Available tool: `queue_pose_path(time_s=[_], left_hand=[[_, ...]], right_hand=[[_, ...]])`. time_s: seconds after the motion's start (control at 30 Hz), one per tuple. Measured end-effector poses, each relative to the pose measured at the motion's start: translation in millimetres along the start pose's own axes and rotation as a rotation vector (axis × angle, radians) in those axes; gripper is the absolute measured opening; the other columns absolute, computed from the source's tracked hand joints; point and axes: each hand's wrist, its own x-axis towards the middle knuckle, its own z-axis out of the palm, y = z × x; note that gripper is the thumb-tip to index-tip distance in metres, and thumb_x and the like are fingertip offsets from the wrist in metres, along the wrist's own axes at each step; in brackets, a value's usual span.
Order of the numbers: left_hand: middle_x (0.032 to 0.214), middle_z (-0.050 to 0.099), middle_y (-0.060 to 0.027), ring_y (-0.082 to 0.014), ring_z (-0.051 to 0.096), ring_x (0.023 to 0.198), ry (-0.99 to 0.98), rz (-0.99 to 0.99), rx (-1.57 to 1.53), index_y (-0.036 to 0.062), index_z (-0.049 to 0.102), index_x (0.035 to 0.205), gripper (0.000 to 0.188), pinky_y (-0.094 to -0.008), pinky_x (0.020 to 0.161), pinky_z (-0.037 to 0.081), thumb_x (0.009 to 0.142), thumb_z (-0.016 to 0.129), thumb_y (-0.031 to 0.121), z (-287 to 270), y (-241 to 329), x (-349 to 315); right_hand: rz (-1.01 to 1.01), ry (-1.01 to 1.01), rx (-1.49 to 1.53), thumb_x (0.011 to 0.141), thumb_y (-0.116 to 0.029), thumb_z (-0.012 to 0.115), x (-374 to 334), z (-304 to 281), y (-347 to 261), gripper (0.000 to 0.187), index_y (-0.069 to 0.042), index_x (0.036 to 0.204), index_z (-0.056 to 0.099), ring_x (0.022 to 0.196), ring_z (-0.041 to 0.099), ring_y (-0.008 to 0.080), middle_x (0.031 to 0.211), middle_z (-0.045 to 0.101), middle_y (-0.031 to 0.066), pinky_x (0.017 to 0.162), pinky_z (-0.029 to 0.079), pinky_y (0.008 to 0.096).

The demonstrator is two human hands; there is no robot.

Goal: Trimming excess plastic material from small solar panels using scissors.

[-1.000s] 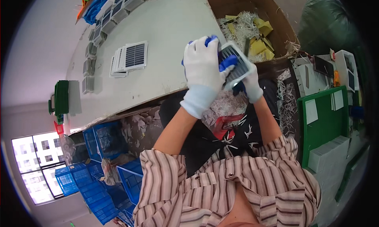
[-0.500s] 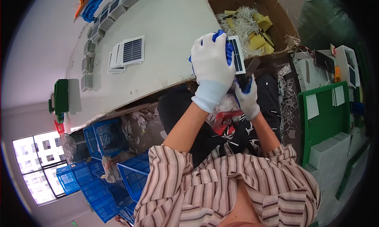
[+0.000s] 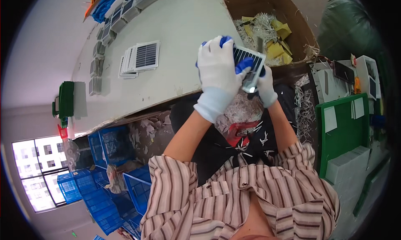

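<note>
My left hand [image 3: 217, 66], in a white glove with blue coating, grips a small solar panel [image 3: 248, 56] at the table's right edge. The panel is dark with light lines and a pale border, and it is tilted. Behind its right edge is my right hand [image 3: 266, 89], also gloved, with its fingers closed on a knife [image 3: 260, 44]. The knife's flat grey blade stands up past the panel's far edge; its dark handle is mostly hidden. On the table to the left, a fanned stack of similar solar panels [image 3: 146, 56] lies flat.
Stacks of panels [image 3: 107, 33] line the white table's [image 3: 179, 35] far left edge. A cardboard box [image 3: 298, 22] holds white strips and yellow pieces. More strips lie on my lap near a red object [image 3: 240, 131]. Blue crates [image 3: 100, 202] stand left, a green tray [image 3: 344, 133] right.
The panel has turned from nearly upright to a slant and now faces me more. My right hand and the knife have moved up behind its right edge.
</note>
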Motion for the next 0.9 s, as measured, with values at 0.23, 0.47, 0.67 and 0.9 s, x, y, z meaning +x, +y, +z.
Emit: queue_pose_path(time_s=[0.23,0.47,0.67,0.9], left_hand=[[0.102,0.059,-0.0119,-0.0333,0.053,0.099,0.117,0.004,-0.089,0.008,0.063,0.099,0.031,-0.0423,0.086,0.042,0.069,0.06,-0.002,13,8,-2],[0.1,0.058,-0.0112,-0.0311,0.053,0.095,0.051,0.081,-0.003,0.0091,0.062,0.101,0.035,-0.0412,0.083,0.043,0.067,0.062,0.001,12,2,0],[0.098,0.056,-0.012,-0.0321,0.053,0.092,0.0,-0.013,0.101,0.008,0.061,0.1,0.034,-0.0409,0.081,0.042,0.066,0.064,0.005,12,14,7],[0.098,0.057,-0.0123,-0.034,0.052,0.092,0.013,0.07,0.018,0.0089,0.062,0.1,0.032,-0.043,0.08,0.043,0.068,0.062,0.004,15,12,6]], right_hand=[[-0.006,-0.036,-0.499,0.079,-0.016,0.067,-9,-7,-19,0.019,0.001,0.087,0.062,0.066,0.055,0.004,0.075,0.063,0.0009,0.062,0.047,0.021],[0.018,-0.528,-0.823,0.074,-0.002,0.067,-70,22,-27,0.023,0.0,0.095,0.057,0.062,0.058,0.011,0.077,0.063,0.0047,0.063,0.049,0.0244],[-0.181,0.297,-0.629,0.083,0.004,0.059,-41,19,22,0.035,-0.002,0.115,0.048,0.088,0.059,0.0127,0.101,0.06,0.0055,0.079,0.048,0.0251],[-0.423,0.203,-0.61,0.081,-0.006,0.065,50,-1,45,0.033,-0.005,0.111,0.052,0.078,0.06,0.0126,0.087,0.061,0.0049,0.068,0.049,0.0253]])
